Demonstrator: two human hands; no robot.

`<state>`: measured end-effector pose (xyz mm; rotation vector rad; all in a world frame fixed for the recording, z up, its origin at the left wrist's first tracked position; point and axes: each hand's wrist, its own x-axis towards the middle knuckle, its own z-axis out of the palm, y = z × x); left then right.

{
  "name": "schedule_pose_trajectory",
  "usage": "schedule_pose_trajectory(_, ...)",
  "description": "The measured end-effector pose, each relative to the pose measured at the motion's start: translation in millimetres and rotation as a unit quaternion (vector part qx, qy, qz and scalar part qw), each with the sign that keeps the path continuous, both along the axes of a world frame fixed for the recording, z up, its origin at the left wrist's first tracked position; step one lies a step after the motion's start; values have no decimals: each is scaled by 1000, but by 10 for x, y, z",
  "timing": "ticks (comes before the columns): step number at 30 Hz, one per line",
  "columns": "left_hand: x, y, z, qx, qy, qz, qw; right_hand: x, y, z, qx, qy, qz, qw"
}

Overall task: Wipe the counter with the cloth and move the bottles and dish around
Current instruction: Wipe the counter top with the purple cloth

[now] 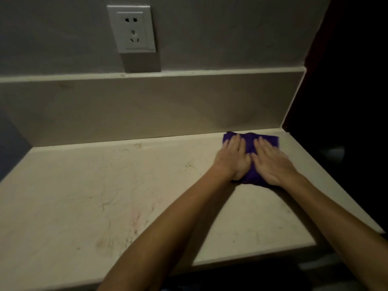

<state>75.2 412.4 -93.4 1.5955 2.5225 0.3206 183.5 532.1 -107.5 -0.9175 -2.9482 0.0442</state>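
A purple cloth [249, 141] lies flat on the pale marble counter [105, 196], at its far right corner against the backsplash. My left hand [233, 159] and my right hand [270, 164] rest side by side on top of the cloth, palms down and fingers stretched toward the wall. Both hands press on the cloth and cover most of it; only its far edge and a strip between and below the palms show. No bottles or dish are in view.
A low backsplash [147, 106] runs along the back of the counter. A white wall socket [131, 28] sits on the wall above it. The counter ends at a right edge [336, 179] beside a dark space, and at a front edge near me.
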Motion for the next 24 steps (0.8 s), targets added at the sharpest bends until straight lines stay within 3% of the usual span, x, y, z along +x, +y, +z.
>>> schedule_pose_trajectory(7,-971,-1150,-209,-71,152,56,984,-921,-1054,56,-22,49,133,990)
schedule_pose_trajectory(10,-1094,-1371,-215,-80,138,113,981,-1133,-1166,54,-48,53,167,983)
schedule_pose_trajectory(15,-826,-905,-119,-49,70,159,984,-1009,-746,44,-58,45,176,982)
schedule_pose_trajectory(19,-446,-94,-154,-23,60,109,992,-523,-26,57,-27,37,123,991)
schedule_pose_trajectory(24,617,832,-51,-1,28,17,999,729,668,119,-6,29,36,999)
